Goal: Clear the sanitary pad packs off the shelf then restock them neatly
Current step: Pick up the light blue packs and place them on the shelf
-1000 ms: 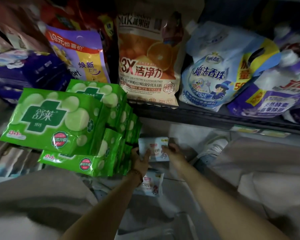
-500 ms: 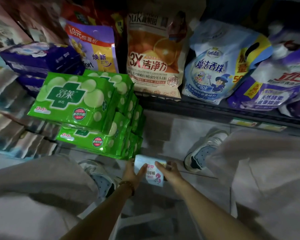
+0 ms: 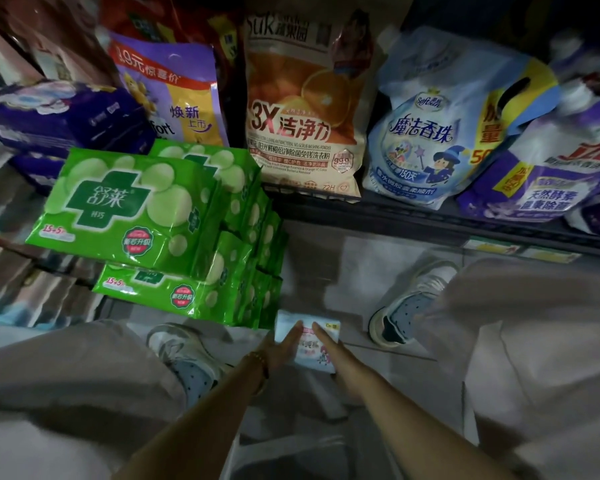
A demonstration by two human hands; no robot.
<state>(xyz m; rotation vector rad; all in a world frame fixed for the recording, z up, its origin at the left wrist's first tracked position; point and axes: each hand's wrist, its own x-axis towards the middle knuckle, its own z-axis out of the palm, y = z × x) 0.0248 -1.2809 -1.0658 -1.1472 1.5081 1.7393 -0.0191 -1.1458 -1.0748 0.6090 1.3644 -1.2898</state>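
Observation:
A small white and pink sanitary pad pack (image 3: 317,336) is low down, near the floor between my shoes. My left hand (image 3: 284,345) grips its left side and my right hand (image 3: 330,346) grips its right side, each with a thumb on its face; the other fingers are hidden behind it. To the upper left, a stack of green pad packs (image 3: 129,202) juts out from the shelf. Dark purple pad packs (image 3: 59,116) lie behind them.
Detergent bags stand on the dark shelf (image 3: 430,220): a purple one (image 3: 174,98), an orange one (image 3: 302,109) and a blue one (image 3: 440,126). My shoes (image 3: 184,355) (image 3: 409,303) and pale trouser legs flank the hands. The floor below them is dim.
Both hands have carried the small pack down from beside the green stack to near the floor between my shoes. The view has shifted too.

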